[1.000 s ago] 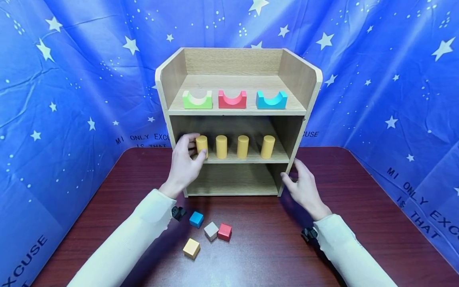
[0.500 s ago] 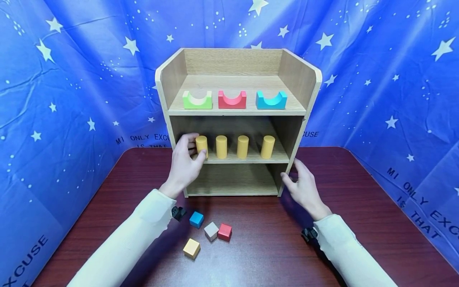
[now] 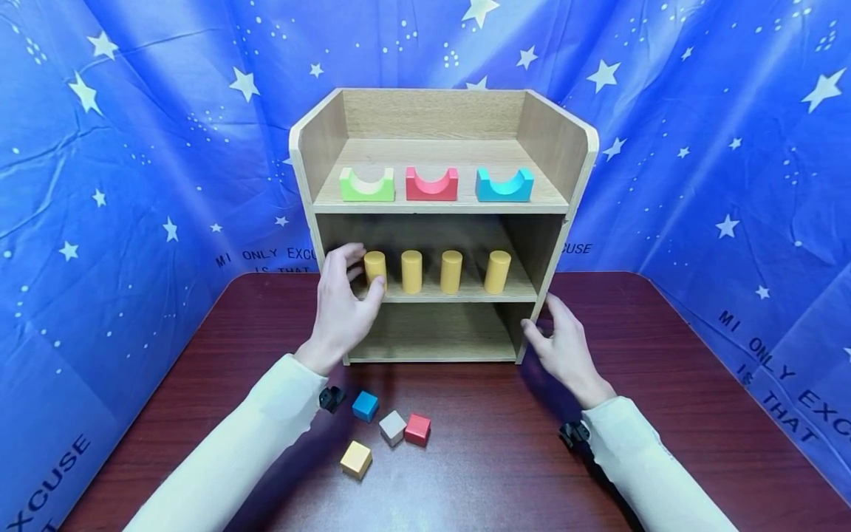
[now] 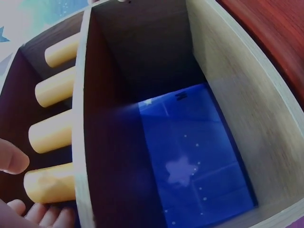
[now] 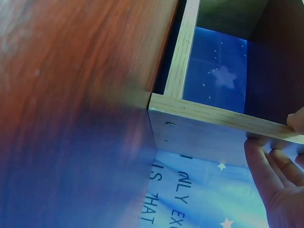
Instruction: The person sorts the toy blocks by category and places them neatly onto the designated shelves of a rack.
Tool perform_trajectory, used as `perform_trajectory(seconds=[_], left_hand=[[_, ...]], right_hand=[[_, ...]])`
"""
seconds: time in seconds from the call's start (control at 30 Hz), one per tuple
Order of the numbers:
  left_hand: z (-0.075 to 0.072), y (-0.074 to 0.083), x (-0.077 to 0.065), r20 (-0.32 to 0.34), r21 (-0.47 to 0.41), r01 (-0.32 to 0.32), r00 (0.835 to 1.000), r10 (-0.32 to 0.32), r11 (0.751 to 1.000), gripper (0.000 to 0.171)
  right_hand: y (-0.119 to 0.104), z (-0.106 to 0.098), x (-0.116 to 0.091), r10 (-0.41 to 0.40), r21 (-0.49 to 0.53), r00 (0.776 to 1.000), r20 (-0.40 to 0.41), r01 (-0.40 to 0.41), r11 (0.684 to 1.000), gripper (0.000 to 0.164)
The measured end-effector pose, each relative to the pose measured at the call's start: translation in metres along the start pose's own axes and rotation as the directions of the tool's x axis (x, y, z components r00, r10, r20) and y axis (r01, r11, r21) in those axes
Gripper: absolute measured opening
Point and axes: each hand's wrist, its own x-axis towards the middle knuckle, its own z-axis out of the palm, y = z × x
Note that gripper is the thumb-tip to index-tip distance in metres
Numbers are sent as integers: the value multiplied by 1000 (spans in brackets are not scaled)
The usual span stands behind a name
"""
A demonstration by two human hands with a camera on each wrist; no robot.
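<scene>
Several yellow cylinders stand upright in a row on the middle level of a wooden shelf point(image 3: 442, 332). My left hand point(image 3: 342, 307) is around the leftmost cylinder point(image 3: 375, 264). In the left wrist view, its thumb point(image 4: 13, 157) stands apart from that cylinder point(image 4: 50, 183), while the other fingers lie close along the far side; whether they touch cannot be told. At the shelf's right side, my right hand point(image 3: 564, 351) holds the side panel point(image 5: 204, 116), thumb at the front edge and fingers against the outer face.
A green arch block point(image 3: 367, 188), a red arch block point(image 3: 431, 186) and a blue arch block point(image 3: 504, 188) sit on the top level. In front of the shelf lie a blue cube point(image 3: 365, 406), a grey cube point(image 3: 392, 428), a red cube point(image 3: 417, 429) and a yellow cube point(image 3: 356, 459).
My left fingers have spread slightly and drawn a little away from the leftmost cylinder, which stays in place. The right hand keeps its hold on the side panel.
</scene>
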Motion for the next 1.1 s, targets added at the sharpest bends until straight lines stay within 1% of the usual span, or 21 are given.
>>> perform_trajectory(seconds=[0.13,0.27,0.5,0.6,0.8,0.93,1.1], left_hand=[[0,4,1,-19,5,-49,999,49,999,45],[0,6,0,-31,16,-77,997,77,997,44],[-4,11,-3,-64,18,-120,991,121,993,43],[-6,13,-5,-58,21,-125,990,126,992,43],[-11,16,-11,-24,33,-123,992,124,992,43],[-13,17,-14,-25,20,-129,991,130,991,43],[-15,17,-20,-21,25,-135,991,136,990,43]], right_hand=[[0,-1,0,5,9,1000,1,-5,1000,46],[0,0,0,6,22,1000,5,-6,1000,45],[0,0,1,13,88,1000,19,-15,996,45],[0,1,1,15,86,1000,17,-17,996,45],[0,1,1,23,87,1000,20,-25,996,45],[0,1,1,24,90,999,23,-26,996,45],[1,2,0,22,84,1000,20,-24,996,45]])
